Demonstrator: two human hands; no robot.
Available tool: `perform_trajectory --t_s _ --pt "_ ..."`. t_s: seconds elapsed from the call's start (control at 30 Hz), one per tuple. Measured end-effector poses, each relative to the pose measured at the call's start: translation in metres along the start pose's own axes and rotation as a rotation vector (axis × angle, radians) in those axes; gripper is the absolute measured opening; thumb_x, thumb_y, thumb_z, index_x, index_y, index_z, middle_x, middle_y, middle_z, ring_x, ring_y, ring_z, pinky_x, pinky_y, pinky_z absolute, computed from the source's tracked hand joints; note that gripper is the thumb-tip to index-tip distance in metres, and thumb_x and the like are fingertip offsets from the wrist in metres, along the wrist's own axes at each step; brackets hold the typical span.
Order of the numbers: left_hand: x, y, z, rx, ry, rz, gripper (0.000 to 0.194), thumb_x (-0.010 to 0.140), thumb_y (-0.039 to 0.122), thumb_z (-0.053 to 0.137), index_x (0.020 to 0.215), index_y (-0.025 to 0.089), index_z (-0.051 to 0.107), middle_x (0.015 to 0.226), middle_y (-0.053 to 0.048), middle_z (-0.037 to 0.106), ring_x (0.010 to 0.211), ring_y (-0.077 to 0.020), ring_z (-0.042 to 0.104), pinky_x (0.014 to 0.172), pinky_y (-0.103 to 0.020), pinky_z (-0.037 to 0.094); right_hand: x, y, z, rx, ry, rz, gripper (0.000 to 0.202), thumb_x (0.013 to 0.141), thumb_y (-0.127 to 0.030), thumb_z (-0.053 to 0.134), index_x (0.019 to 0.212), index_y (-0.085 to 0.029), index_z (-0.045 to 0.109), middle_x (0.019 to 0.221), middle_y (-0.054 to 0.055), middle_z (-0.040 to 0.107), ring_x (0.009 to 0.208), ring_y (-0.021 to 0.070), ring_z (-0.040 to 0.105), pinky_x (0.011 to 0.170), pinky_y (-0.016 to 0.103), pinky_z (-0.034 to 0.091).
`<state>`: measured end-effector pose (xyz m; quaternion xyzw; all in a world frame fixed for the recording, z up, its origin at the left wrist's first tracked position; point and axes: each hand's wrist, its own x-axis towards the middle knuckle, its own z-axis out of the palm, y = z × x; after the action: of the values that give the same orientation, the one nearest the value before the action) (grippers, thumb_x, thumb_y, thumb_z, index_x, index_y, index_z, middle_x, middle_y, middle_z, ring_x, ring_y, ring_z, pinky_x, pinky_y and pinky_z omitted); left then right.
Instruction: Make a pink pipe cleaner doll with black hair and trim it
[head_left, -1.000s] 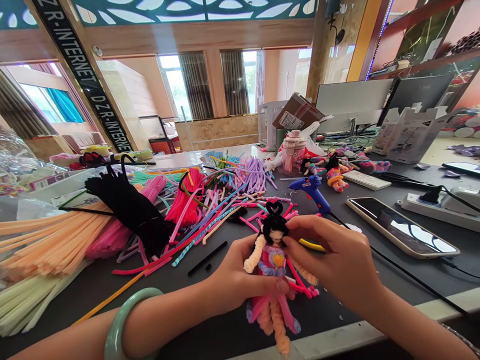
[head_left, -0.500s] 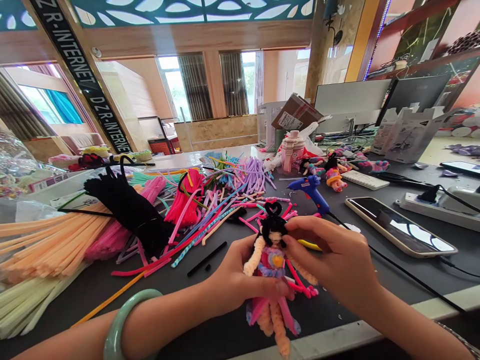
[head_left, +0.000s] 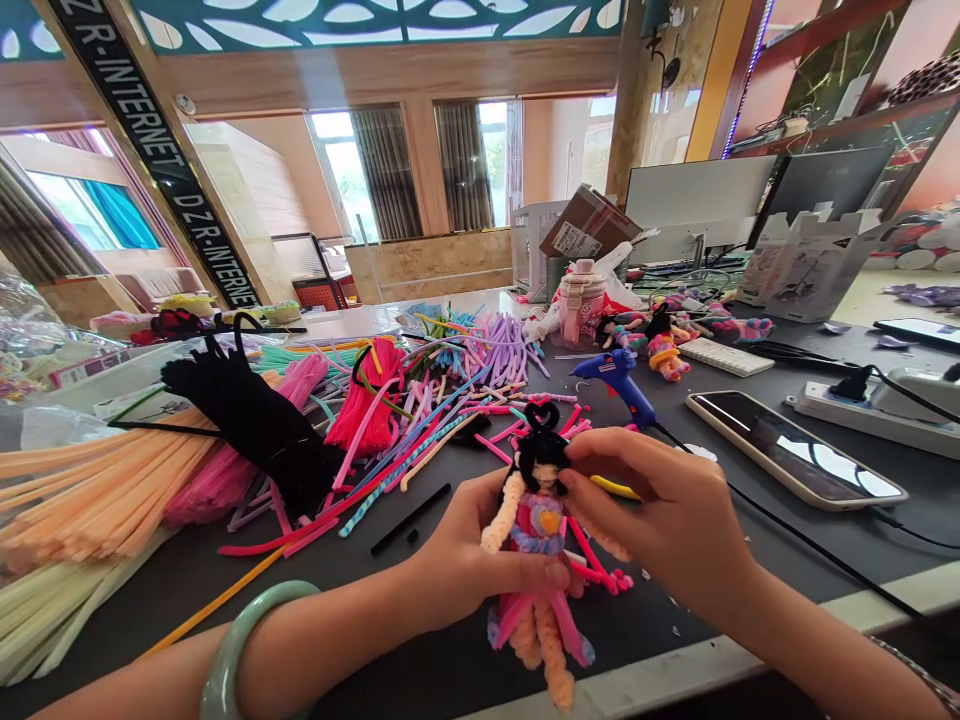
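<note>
A pipe-cleaner doll point(head_left: 541, 535) with black hair, peach limbs and a pink and lilac dress is held upright above the table's front edge. My left hand point(head_left: 480, 550) is closed round its body, thumb across the skirt. At the side of its head, my right hand point(head_left: 652, 510) pinches the black hair point(head_left: 541, 452) between thumb and fingers. A black heart-shaped loop stands on top of the head. Behind the doll lie pink pipe-cleaner pieces point(head_left: 600, 575), and a yellow piece point(head_left: 615, 488) shows beside my right hand.
Bundles of black point(head_left: 255, 430), peach point(head_left: 97, 490) and pink pipe cleaners point(head_left: 371, 400) cover the left. A blue glue gun point(head_left: 619, 385) stands behind my right hand, its cord running right. Further right are a phone point(head_left: 795, 450) and a power strip point(head_left: 877, 415). Other dolls point(head_left: 664, 345) lie behind.
The whole view has shifted slightly. My hands keep the same hold on the doll, the left round its body and the right at its hair.
</note>
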<state>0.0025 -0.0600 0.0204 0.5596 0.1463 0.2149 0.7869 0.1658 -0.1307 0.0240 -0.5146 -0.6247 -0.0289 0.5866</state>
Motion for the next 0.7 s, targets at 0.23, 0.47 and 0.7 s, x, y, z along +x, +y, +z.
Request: perform_trajectory --t_s 0.23,0.47,0.7 --pt "-0.001 0.000 -0.001 0.000 0.009 -0.010 0.051 0.053 0.026 0.095 0.091 0.014 0.062 0.066 0.001 0.071 0.059 -0.0154 0.070 0.061 -0.025 0.058 -0.001 0.003 0.000 -0.062 -0.007 -0.089 0.007 0.080 -0.022 0.065 0.087 -0.023 0.068 0.075 -0.001 0.075 0.062 0.0133 0.071 0.062 0.023 0.062" --pt "0.000 0.000 0.000 -0.012 0.019 -0.014 0.055 0.053 0.028 0.095 0.094 0.015 0.061 0.066 0.000 0.070 0.057 -0.0170 0.070 0.059 -0.026 0.057 0.001 0.001 -0.001 -0.046 -0.019 -0.074 0.008 0.080 -0.023 0.064 0.087 -0.024 0.069 0.077 0.000 0.076 0.063 0.0147 0.072 0.063 0.025 0.062" --pt "0.001 -0.002 -0.006 -0.107 -0.128 0.019 0.039 0.066 0.033 0.085 0.092 0.016 0.060 0.064 -0.002 0.072 0.048 -0.0142 0.065 0.051 -0.022 0.052 0.006 -0.003 -0.010 0.077 -0.099 0.064 0.015 0.084 -0.024 0.055 0.090 -0.023 0.068 0.074 0.000 0.077 0.062 0.0147 0.073 0.054 0.020 0.058"
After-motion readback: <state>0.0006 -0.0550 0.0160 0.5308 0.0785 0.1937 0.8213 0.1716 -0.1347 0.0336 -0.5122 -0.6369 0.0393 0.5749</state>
